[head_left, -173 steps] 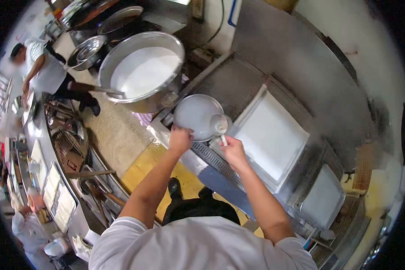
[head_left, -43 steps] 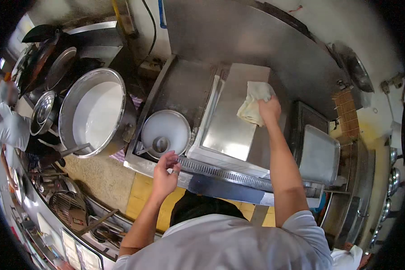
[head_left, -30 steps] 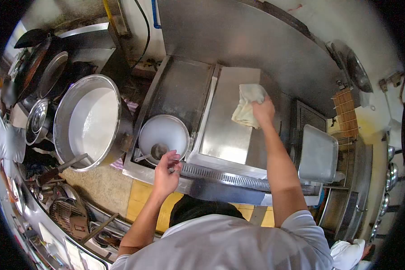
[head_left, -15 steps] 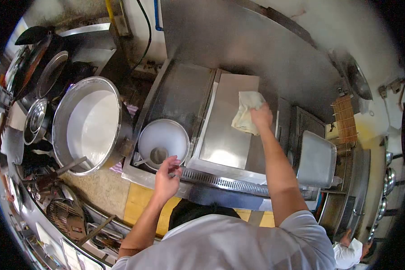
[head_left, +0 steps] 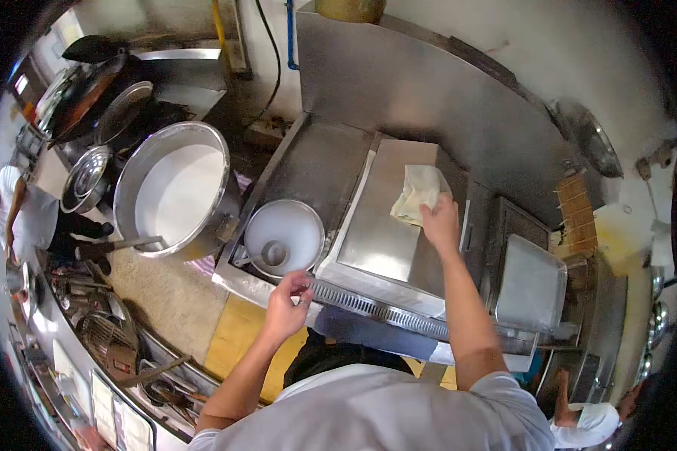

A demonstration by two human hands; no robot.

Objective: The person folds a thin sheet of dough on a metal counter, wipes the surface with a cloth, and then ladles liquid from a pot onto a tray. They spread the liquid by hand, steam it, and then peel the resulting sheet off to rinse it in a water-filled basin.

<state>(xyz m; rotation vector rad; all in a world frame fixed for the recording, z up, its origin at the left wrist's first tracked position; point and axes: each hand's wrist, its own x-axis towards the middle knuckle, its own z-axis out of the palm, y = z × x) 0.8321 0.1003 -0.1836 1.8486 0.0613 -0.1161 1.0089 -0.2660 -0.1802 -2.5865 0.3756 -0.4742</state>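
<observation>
My right hand grips one edge of a folded cream cloth, its fingers closed on it. The cloth is over the upper part of a shiny steel surface. My left hand hovers at the counter's front edge, fingers loosely bent and apart, with nothing visible in it. Just beyond it stands a round metal bowl of whitish liquid. A small ladle rests in this bowl, its handle over the left rim.
Left of the counter is a large pot of white liquid with a wooden-handled tool. A metal tray lies at the right. A steel splashback rises behind. One person is at far left, another at lower right.
The view has shifted, so most things sit further right or lower. My right hand now holds the cloth by its lower right edge. My left hand's fingers have curled in more.
</observation>
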